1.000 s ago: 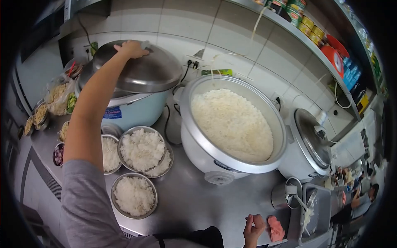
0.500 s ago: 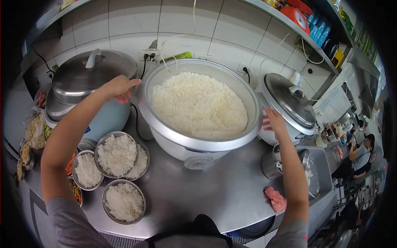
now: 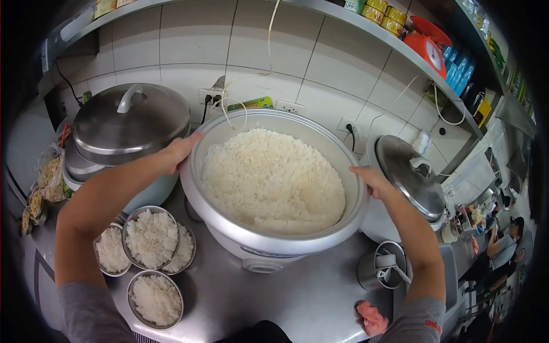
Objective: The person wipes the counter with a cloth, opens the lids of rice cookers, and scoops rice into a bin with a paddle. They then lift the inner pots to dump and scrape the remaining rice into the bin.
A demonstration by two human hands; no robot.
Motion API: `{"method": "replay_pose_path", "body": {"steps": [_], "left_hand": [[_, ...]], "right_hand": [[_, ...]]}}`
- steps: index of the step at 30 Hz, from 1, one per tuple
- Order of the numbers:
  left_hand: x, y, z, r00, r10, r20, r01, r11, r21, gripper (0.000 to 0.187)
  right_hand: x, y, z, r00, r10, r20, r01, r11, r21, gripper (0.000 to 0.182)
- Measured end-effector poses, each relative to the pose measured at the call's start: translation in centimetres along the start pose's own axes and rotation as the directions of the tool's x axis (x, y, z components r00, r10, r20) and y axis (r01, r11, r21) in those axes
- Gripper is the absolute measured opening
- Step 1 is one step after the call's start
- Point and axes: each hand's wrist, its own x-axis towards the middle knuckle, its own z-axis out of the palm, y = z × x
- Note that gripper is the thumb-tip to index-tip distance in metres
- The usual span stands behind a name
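Observation:
A large rice cooker (image 3: pixel 273 244), lidless and full of white cooked rice (image 3: pixel 274 180), stands in front of me on the steel counter. My left hand (image 3: pixel 182 153) grips its left side, thumb along the rim and most fingers hidden behind the wall. On the opposite side, my right hand (image 3: pixel 374 182) holds the edge with the thumb over the rim; its other fingers are out of sight outside the cooker.
Several metal bowls of rice (image 3: pixel 155 300) stand left. Lidded cookers (image 3: pixel 131 123) (image 3: pixel 406 171) flank mine. At right are a metal pot with utensils (image 3: pixel 383 268), a pink cloth (image 3: pixel 372 318) and a grey tub (image 3: pixel 449 274). A shelf (image 3: pixel 372 31) runs above; people (image 3: pixel 503 243) stand far right.
Both hands have closed in from beside the cooker and taken hold of its sides. The view has shifted, so the cooker, bowls and cloth appear lower.

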Motion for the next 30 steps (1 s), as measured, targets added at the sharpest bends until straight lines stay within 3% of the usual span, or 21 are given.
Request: {"method": "replay_pose_path", "body": {"steps": [2, 3, 5, 8, 12, 14, 15, 20, 22, 23, 26, 30], "left_hand": [[0.5, 0.5, -0.2, 0.999, 0.053, 0.004, -0.053, 0.997, -0.053, 0.06], [0.8, 1.1, -0.5, 0.993, 0.121, 0.011, -0.119, 0.987, -0.106, 0.058], [2.5, 2.0, -1.8, 0.994, 0.11, -0.015, -0.111, 0.985, -0.13, 0.055], [2.3, 5.2, -3.2, 0.992, 0.111, -0.053, -0.118, 0.979, -0.165, 0.05], [-4.9, 9.6, -3.4, 0.979, 0.12, -0.166, -0.135, 0.988, -0.079, 0.046], [-7.7, 10.5, -3.7, 0.973, 0.154, -0.171, -0.165, 0.985, -0.051, 0.045], [-8.7, 10.5, -3.9, 0.974, 0.15, -0.168, -0.166, 0.982, -0.086, 0.044], [-19.0, 10.3, -2.5, 0.962, 0.226, -0.154, -0.257, 0.94, -0.226, 0.045], [-24.2, 9.1, -0.2, 0.938, 0.259, -0.231, -0.341, 0.812, -0.474, 0.05], [-24.4, 7.4, -1.0, 0.919, 0.376, -0.116, -0.378, 0.761, -0.528, 0.048], [-26.7, 2.8, -0.2, 0.864, 0.504, -0.008, -0.383, 0.646, -0.66, 0.037], [-33.1, -1.7, 3.5, 0.798, 0.602, 0.041, -0.332, 0.495, -0.803, 0.028]], "right_hand": [[1.2, -0.7, -1.3, 0.999, 0.006, 0.041, -0.017, 0.961, 0.275, 0.037], [1.9, -1.2, -2.1, 0.999, 0.004, 0.053, -0.019, 0.961, 0.276, 0.037], [2.5, -2.3, -3.8, 0.991, -0.108, 0.083, 0.069, 0.923, 0.379, 0.033], [-0.6, -5.8, -5.6, 0.974, -0.222, 0.038, 0.191, 0.903, 0.386, 0.03], [-2.7, -8.2, -9.4, 0.966, -0.237, 0.108, 0.175, 0.899, 0.402, 0.029], [-6.2, -9.5, -11.0, 0.986, -0.169, -0.009, 0.163, 0.931, 0.326, 0.028], [-7.9, -9.8, -11.6, 0.988, -0.152, 0.033, 0.129, 0.917, 0.378, 0.028], [-14.9, -6.9, -15.5, 0.92, -0.39, -0.048, 0.377, 0.842, 0.385, 0.028], [-18.2, -4.5, -16.0, 0.905, -0.422, -0.059, 0.407, 0.816, 0.411, 0.027], [-20.7, -3.4, -15.8, 0.905, -0.419, -0.078, 0.411, 0.813, 0.412, 0.027], [-25.9, 0.0, -16.4, 0.909, -0.404, -0.099, 0.409, 0.823, 0.396, 0.025], [-32.4, 5.1, -16.8, 0.912, -0.345, -0.22, 0.4, 0.867, 0.297, 0.027]]}}
